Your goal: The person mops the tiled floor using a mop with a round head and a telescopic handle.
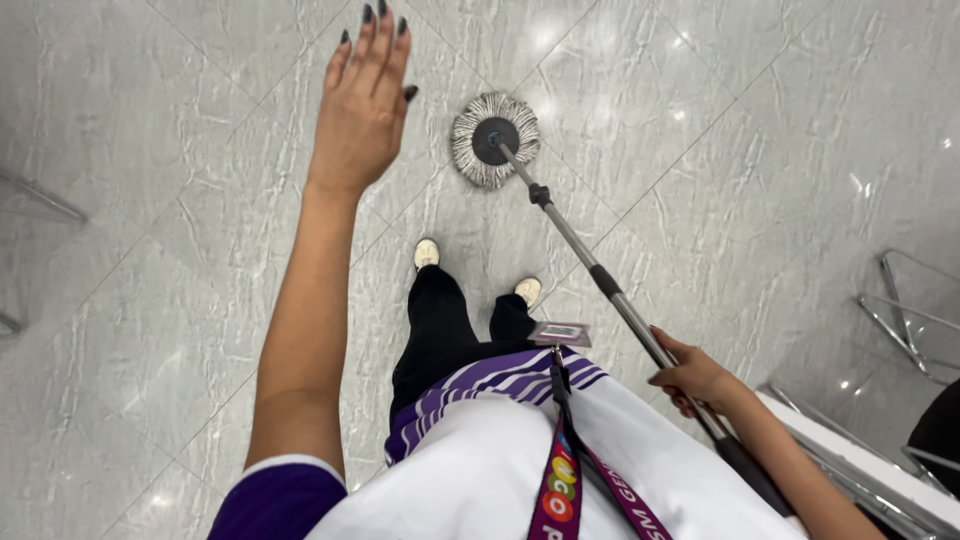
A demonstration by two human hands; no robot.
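At the far left edge, thin chrome bars [40, 200] are glimpsed, cut off by the frame, so the piece of furniture they belong to cannot be made out. The left hand [362, 100] is raised over the grey marble floor [180, 300], its grip spread apart and flat, nothing held, nothing touched; dark polish is seen on the nails, and one fingertip is clipped by the top edge. Below it, the forearm runs down to a purple sleeve cuff [280, 495], cut off at the bottom edge.

Moving to the middle: two pale shoes [427, 252] are planted on the floor beneath black trousers, the toes alone being visible. Just ahead of them, the round spin-mop head [493, 140] is pressed flat on the tiles, grey-white strands ringed about a dark hub. An ID badge [559, 334] is hung on a patterned lanyard; its print is too small to be read.

From the hub, the metal mop pole [600, 280] is slanted down to the right. The right hand [690, 378] is wrapped round it, the grip clamped on the pole; the fingertips are hidden behind the shaft. The pole's dark lower end is lost past the forearm. At the right edge, a chrome chair frame [905, 310] is only partly shown, beside a white surface [850, 460] clipped by the corner.
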